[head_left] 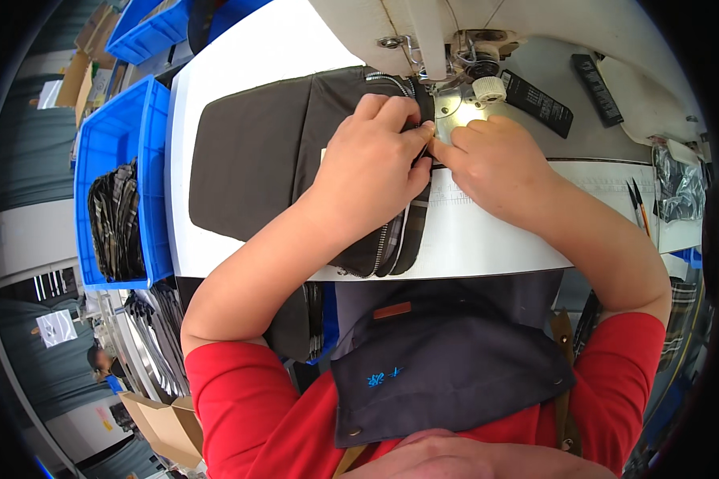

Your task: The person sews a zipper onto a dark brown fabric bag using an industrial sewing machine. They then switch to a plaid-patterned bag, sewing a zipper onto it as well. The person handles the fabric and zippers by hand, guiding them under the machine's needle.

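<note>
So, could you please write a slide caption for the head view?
Left hand and right hand, close together at the edge of dark zippered fabric, before a sewing machine.

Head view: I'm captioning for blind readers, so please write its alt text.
A person's left hand and right hand meet at the edge of dark zippered cloth at a sewing machine. A blue bin of plaid pieces stands to the left.

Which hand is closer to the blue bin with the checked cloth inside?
Left. The left hand is on the dark fabric, right of the blue bin; the right hand is farther right, at the fabric's edge below the white knob.
</note>
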A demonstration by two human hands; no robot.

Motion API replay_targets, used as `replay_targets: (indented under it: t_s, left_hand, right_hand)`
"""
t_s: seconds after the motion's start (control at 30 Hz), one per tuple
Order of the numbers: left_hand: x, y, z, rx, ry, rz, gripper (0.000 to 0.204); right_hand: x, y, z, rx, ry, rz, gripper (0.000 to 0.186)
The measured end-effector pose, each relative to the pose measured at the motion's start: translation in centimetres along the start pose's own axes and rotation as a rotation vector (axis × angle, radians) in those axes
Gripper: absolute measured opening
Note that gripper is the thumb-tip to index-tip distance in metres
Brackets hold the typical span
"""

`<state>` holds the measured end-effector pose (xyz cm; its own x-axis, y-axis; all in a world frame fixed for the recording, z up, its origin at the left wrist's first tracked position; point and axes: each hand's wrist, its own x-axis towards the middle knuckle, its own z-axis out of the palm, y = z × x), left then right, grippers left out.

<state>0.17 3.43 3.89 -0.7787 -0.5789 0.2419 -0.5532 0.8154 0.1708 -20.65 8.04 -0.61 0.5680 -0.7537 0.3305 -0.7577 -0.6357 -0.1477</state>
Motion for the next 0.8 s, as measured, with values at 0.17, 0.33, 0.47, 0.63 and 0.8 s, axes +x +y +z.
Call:
replay_targets:
  t_s: [0.17,0.33,0.47,0.63,0.8]
  left_hand:
    - [-0.3,0.3,0.8,0.001,0.015,0.013,0.036]
    - [0.0,0.5,0.4,-0.003,-0.053,-0.033,0.038]
    - [0.5,-0.1,0.9,0.012,-0.013,-0.036,0.040]
    - [0.7,-0.5,1.7,0.021,0.039,-0.044,0.042]
    - [-0.7,0.7,1.1,-0.067,-0.001,-0.063,0.045]
  right_hand:
    - [-0.3,0.3,-0.1,0.013,0.002,-0.009,0.023]
    - [-0.3,0.3,-0.2,-0.005,0.009,-0.005,0.025]
    - [-0.1,0.3,-0.3,-0.050,0.026,0.023,0.027]
    - [0.0,0.3,-0.2,-0.071,0.043,0.008,0.027]
    - [-0.5,0.1,-1.2,-0.039,-0.021,-0.038,0.024]
